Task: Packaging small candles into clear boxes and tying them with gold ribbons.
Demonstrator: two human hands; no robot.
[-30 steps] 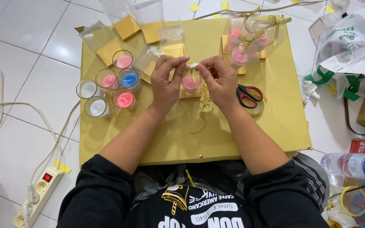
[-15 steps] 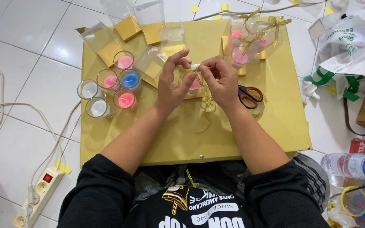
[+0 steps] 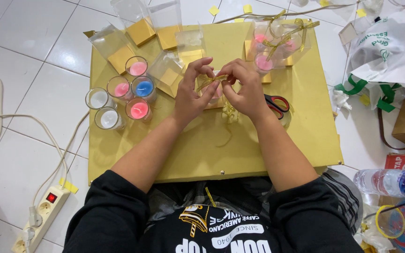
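Note:
My left hand [image 3: 191, 93] and my right hand [image 3: 244, 89] meet over a clear box with a pink candle, mostly hidden beneath them. Both pinch a thin gold ribbon [image 3: 210, 81] on top of that box. Loose gold ribbon [image 3: 229, 114] trails below my right hand on the yellow board [image 3: 268, 154]. Several glass candles stand to the left: pink [image 3: 138, 111], blue [image 3: 143, 88], white [image 3: 108, 118].
Red-handled scissors [image 3: 275, 103] lie right of my right hand. Finished ribboned candle boxes [image 3: 277, 44] stand at the back right. Empty clear boxes with gold bases [image 3: 139, 28] sit at the back left. A power strip [image 3: 41, 215], cable, bags and a water bottle [image 3: 390, 182] lie on the tiled floor.
My fingers have shifted on the ribbon: the white strip I held a second ago is gone from sight and a gold loop now shows between my fingertips.

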